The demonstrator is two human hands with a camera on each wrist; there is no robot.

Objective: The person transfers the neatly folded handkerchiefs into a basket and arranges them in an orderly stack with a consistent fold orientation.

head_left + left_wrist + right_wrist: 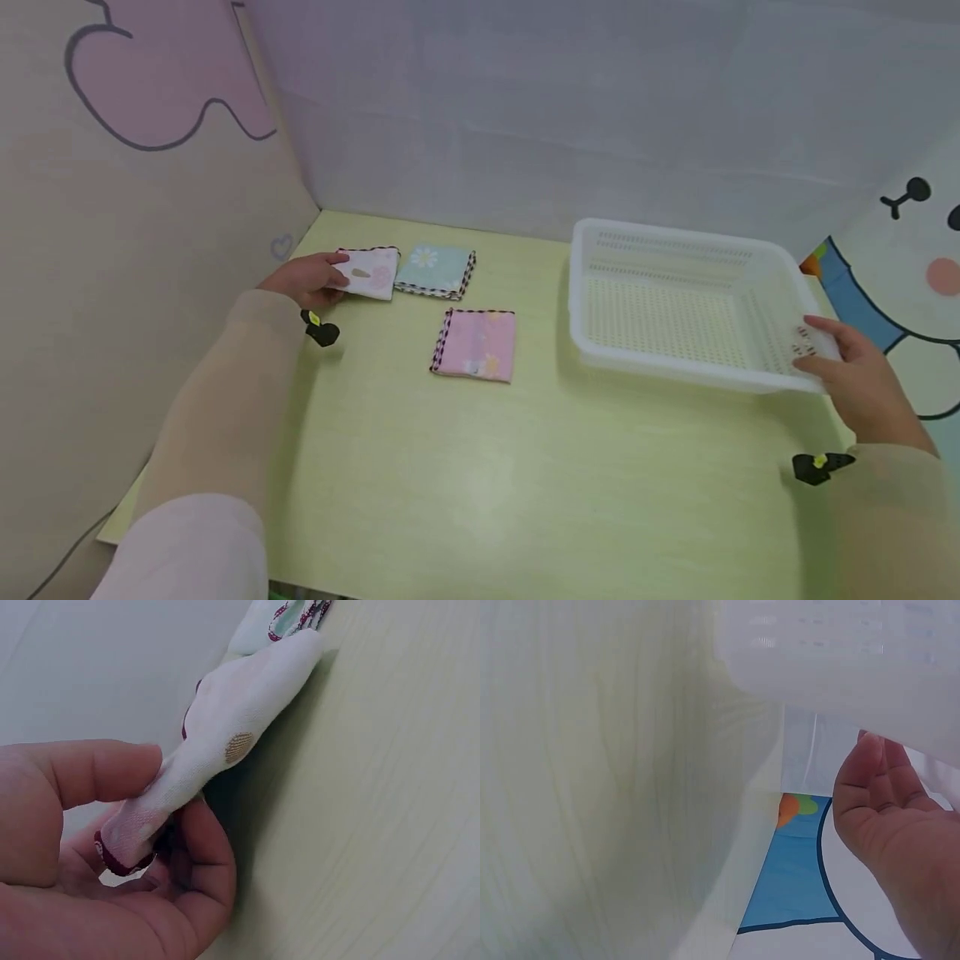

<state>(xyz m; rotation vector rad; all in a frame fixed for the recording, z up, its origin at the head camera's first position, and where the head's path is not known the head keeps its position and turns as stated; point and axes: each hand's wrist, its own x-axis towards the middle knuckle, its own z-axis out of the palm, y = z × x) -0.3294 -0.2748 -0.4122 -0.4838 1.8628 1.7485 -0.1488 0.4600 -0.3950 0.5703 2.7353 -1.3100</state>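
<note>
At the table's far left, my left hand point(306, 281) pinches the left edge of a folded white handkerchief point(381, 265) with pink and tan prints. The left wrist view shows the thumb on top of the handkerchief point(251, 697) and curled fingers beneath, its gripped end lifted. Right beside it lies a folded mint handkerchief point(431, 271) with a white daisy and checked trim. A folded pink handkerchief point(491, 337) lies nearer, to the right. My right hand point(870, 387) grips the right end of a white plastic basket point(675, 372), which is slightly raised at that end.
The pale yellow-green table point(450, 483) meets a plain back wall point(525, 125). A cartoon-printed panel point(922, 308) borders the right side, and a wall with a pink print point(172, 75) borders the left. A thin cable point(71, 550) hangs at lower left.
</note>
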